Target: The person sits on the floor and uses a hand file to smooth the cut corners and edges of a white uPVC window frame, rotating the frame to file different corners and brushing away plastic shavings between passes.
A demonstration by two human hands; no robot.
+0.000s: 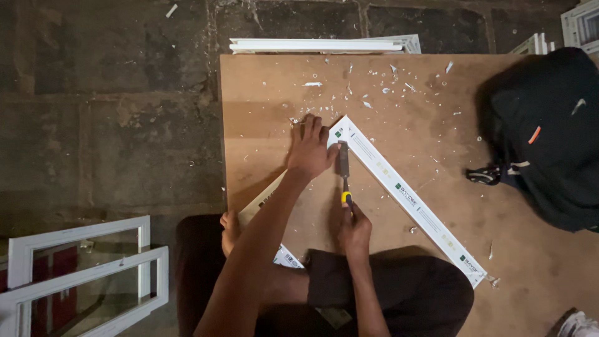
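White plastic window-frame corner on table: stiff, light, probably slippery | left hand flat, pinning apex | right hand clenched on yellow-handled chisel

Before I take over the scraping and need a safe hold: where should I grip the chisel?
Grip the chisel by its yellow-and-black handle, coming from the near side, as the right hand does. The blade points away toward the corner of the white frame, where the left hand presses down, so probably stay behind the edge.

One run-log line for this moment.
left hand: pressing white frame corner | right hand: gripping chisel at joint | surface: board, shavings
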